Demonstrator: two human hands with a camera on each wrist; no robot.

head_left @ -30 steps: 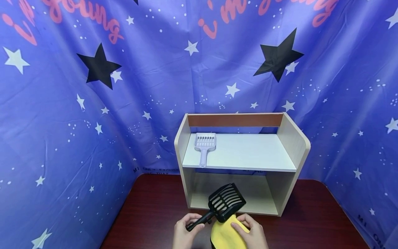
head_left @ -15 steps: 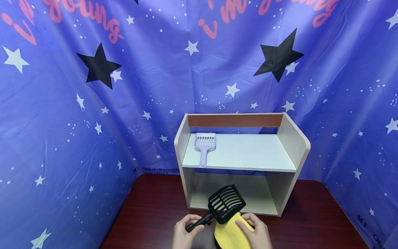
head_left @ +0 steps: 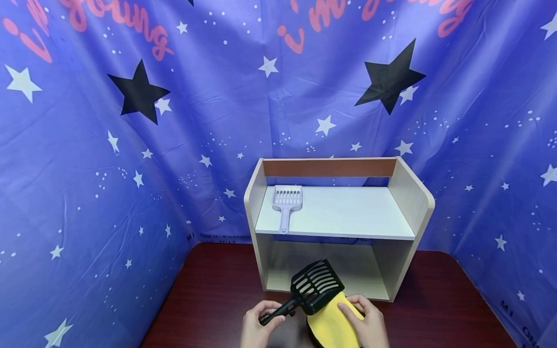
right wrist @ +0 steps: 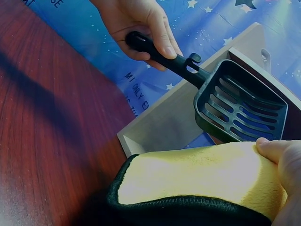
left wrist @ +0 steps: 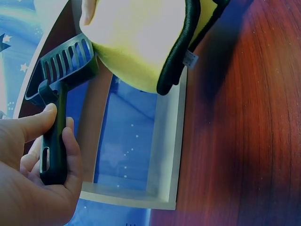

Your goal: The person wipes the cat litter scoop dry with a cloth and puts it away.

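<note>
My left hand grips a black litter scoop by its handle, with the slotted basket tilted up to the right. In the left wrist view, the thumb lies along the handle and the fingers curl round behind it. My right hand pinches a yellow cloth with black edging, thumb on top. The cloth hangs folded at the basket's near right side and seems to touch its rim; the right wrist view shows the basket just beyond the cloth. Part of the right hand is cut off there.
A small two-level shelf stands behind the hands on a dark red table. A pale lilac litter scoop lies on its upper board at the left. Blue star-printed curtains enclose the table.
My right hand and the yellow cloth have shifted right and slightly toward me along the scoop's edge. The left hand and the black scoop stay almost in place.
</note>
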